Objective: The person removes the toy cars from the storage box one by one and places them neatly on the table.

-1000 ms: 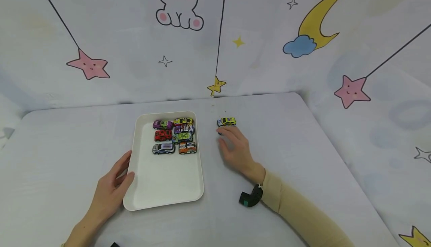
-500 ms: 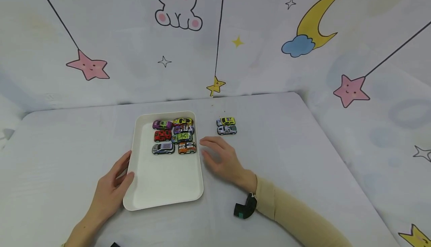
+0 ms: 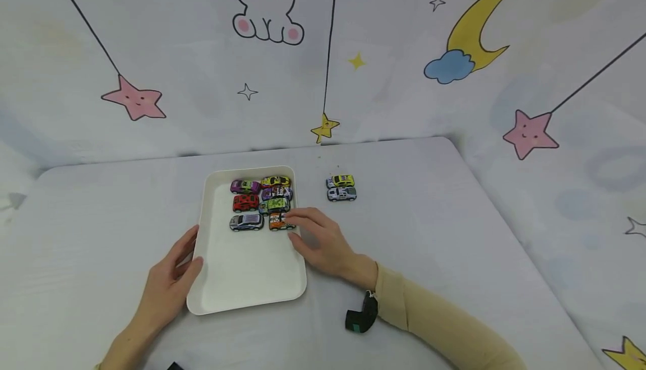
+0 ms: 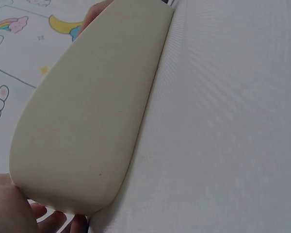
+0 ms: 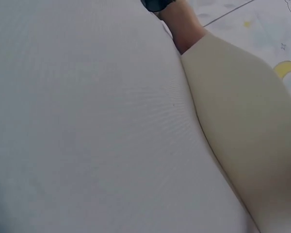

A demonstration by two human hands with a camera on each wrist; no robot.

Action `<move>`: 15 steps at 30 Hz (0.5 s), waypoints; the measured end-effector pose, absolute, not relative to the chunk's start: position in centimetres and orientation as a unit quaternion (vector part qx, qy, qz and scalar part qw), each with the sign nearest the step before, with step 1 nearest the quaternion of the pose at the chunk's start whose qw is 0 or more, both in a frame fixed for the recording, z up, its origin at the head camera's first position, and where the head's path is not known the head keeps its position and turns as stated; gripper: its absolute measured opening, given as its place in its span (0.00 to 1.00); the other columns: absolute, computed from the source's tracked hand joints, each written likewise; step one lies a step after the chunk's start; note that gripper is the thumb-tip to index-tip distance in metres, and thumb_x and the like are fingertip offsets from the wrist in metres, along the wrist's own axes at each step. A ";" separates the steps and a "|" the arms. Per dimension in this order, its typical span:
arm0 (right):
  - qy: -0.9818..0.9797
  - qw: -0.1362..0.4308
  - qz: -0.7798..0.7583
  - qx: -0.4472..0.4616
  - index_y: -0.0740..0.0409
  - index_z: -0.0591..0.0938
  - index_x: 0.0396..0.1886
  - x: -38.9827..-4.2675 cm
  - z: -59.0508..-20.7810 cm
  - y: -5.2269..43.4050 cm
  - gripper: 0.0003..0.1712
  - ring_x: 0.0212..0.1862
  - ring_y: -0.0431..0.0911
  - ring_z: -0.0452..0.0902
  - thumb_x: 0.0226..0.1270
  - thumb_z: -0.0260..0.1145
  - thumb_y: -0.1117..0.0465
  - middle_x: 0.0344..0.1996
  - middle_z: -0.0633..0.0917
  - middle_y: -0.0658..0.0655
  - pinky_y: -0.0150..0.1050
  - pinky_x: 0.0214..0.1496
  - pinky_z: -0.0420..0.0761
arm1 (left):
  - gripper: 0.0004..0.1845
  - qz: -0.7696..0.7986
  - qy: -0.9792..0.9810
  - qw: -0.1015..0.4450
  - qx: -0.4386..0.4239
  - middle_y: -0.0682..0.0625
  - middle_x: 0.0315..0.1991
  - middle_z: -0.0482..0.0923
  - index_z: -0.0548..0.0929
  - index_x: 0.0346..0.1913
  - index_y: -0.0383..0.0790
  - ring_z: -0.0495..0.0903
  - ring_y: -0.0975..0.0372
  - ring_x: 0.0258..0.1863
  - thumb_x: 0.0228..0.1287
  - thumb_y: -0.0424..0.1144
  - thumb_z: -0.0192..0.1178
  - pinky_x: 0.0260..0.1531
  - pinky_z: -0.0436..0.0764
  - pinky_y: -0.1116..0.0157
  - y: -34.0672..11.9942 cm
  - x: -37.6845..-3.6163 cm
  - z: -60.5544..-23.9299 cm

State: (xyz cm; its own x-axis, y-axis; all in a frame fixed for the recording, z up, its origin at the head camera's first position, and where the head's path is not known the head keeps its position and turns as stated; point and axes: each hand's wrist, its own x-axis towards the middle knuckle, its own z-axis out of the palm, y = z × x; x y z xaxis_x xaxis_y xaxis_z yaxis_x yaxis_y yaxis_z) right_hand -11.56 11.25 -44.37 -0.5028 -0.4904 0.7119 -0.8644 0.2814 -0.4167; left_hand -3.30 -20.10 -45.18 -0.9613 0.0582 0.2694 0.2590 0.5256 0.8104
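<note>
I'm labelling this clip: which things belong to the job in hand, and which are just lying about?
The job, it seems:
white tray
seven toy cars inside it
yellow car and silver car outside it
left hand, touching the tray
right hand, at the orange car

Apparently incidental:
black wrist device
printed backdrop

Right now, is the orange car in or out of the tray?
In: the head view shows the orange car inside the tray, near its right wall, partly hidden by the right hand.

Printed backdrop [image 3: 192,50] | yellow moon [image 3: 465,29] (blue cloud [image 3: 449,68] overlapping) | winking cartoon animal [image 3: 264,8]
</note>
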 end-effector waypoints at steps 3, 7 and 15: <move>-0.787 0.214 0.380 0.436 0.64 0.83 0.52 -11.9 -43.8 10.6 0.16 0.57 0.47 0.80 0.65 0.68 0.66 0.52 0.83 0.58 0.35 0.61 0.80 | 0.32 -0.476 -0.868 0.108 -0.088 0.35 0.69 0.70 0.63 0.76 0.44 0.68 0.84 0.60 0.72 0.29 0.56 0.50 0.71 0.87 -20.2 -3.3 -45.2; -0.822 0.183 0.336 0.422 0.62 0.84 0.52 -12.7 -43.1 9.7 0.15 0.55 0.45 0.80 0.67 0.68 0.63 0.51 0.84 0.55 0.33 0.59 0.80 | 0.32 -0.475 -0.869 0.106 -0.084 0.35 0.69 0.70 0.63 0.77 0.45 0.67 0.85 0.60 0.72 0.29 0.56 0.50 0.71 0.87 -20.3 -3.3 -45.3; -0.860 0.149 0.251 0.419 0.58 0.85 0.49 -13.7 -42.4 8.7 0.14 0.53 0.45 0.81 0.64 0.71 0.63 0.49 0.85 0.54 0.36 0.58 0.82 | 0.32 -0.472 -0.871 0.106 -0.085 0.36 0.69 0.70 0.63 0.76 0.43 0.68 0.84 0.60 0.73 0.30 0.56 0.50 0.72 0.87 -20.4 -3.3 -45.6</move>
